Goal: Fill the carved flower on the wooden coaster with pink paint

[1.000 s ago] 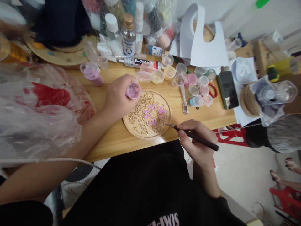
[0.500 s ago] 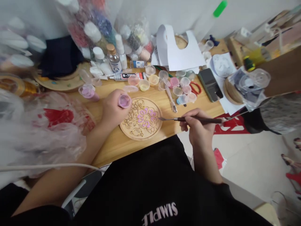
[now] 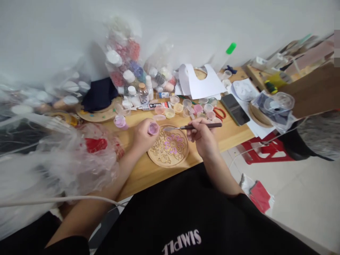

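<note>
A small clear cup of purple paste point(image 3: 153, 128) is pinched in my left hand point(image 3: 144, 136), tilted over the upper left rim of a round wooden board point(image 3: 166, 162). Gold outlines of flowers cover the board, and the large flower point(image 3: 175, 143) has purple-filled petals. My right hand point(image 3: 202, 134) is closed around the dark handle of a palette knife point(image 3: 205, 126). Its metal blade points left above the board's top edge, a short way from the cup. Whether paste clings to the blade is too small to tell.
Several small lidded cups point(image 3: 178, 108), a glue tube point(image 3: 156, 106) and orange-handled scissors point(image 3: 220, 113) lie behind the board. A phone point(image 3: 235, 109) rests to the right. Crumpled plastic bags point(image 3: 87, 159) crowd the left side, and bottles point(image 3: 143, 94) stand at the back.
My right hand has carried the palette knife leftward and up, from the flower's right side to near the cup. My left hand still holds the cup. The camera view has shifted.
</note>
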A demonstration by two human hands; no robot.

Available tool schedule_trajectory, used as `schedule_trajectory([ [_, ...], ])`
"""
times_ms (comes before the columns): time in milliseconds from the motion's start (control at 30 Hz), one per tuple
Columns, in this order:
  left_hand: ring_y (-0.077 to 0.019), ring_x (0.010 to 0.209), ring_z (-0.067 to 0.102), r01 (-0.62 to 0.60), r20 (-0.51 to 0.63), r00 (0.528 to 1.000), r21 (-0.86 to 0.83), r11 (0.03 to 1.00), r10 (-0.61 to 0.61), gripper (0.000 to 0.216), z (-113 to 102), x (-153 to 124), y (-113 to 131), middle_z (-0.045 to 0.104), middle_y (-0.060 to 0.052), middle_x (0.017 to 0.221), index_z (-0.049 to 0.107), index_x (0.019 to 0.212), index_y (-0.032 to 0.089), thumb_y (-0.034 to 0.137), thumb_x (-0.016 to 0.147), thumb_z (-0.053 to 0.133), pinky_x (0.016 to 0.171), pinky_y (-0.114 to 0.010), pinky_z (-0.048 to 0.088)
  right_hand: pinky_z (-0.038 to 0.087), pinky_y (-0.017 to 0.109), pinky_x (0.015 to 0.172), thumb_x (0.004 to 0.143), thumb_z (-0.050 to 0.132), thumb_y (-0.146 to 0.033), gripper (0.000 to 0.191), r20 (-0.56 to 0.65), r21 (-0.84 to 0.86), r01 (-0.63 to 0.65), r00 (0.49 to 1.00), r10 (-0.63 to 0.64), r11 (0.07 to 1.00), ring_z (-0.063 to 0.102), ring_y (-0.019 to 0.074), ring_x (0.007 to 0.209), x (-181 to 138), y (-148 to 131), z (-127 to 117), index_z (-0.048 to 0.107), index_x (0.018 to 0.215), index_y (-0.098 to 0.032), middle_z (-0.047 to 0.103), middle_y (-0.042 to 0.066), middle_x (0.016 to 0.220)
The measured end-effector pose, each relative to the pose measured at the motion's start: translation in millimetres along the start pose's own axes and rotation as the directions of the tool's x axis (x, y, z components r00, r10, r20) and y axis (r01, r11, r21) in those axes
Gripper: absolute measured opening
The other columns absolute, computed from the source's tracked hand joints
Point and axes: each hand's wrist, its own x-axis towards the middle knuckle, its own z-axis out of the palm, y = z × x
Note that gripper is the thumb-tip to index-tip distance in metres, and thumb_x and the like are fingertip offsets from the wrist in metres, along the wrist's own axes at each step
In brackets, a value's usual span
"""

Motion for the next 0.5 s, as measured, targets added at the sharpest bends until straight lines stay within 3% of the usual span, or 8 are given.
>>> schedule_trajectory([
  [200,-0.0189,0.076,0.073,-0.046,0.001,0.999,-0.006,0.999,0.046,0.019,1.0,-2.7,-3.1,0.076,0.001,0.083,0.064,0.09,0.024,0.008,0.082,0.072,0.073,-0.028,0.055,0.045,0.025,0.048,0.08,0.085,-0.044,0.025,0.16,-0.119,0.104,0.984,-0.084,0.987,0.056,0.0109,0.051,0.9,11.9,22.6,0.067,0.079,-0.026,0.068,-0.004,0.064],
  [400,-0.0238,0.082,0.077,-0.099,-0.019,0.995,0.109,0.989,0.101,0.022,3.1,-6.4,-5.6,0.08,-0.001,0.086,0.067,0.096,0.024,0.007,0.082,0.074,0.077,-0.034,0.055,0.05,0.028,0.057,0.087,0.083,-0.043,0.021,0.296,-0.285,0.239,0.943,-0.152,0.928,0.063,0.0129,0.063,2.6,16.7,22.0,0.075,0.086,-0.024,0.075,-0.001,0.076],
  [500,-0.026,0.081,0.076,-0.104,-0.01,0.994,0.195,0.975,0.108,0.016,2.7,-7.6,-4.0,0.078,-0.002,0.082,0.068,0.092,0.024,0.01,0.085,0.071,0.077,-0.037,0.053,0.051,0.028,0.06,0.088,0.081,-0.04,0.018,0.355,-0.287,0.279,0.919,-0.169,0.916,0.065,0.013,0.065,2.5,16.9,20.4,0.076,0.087,-0.023,0.076,-0.001,0.077],
])
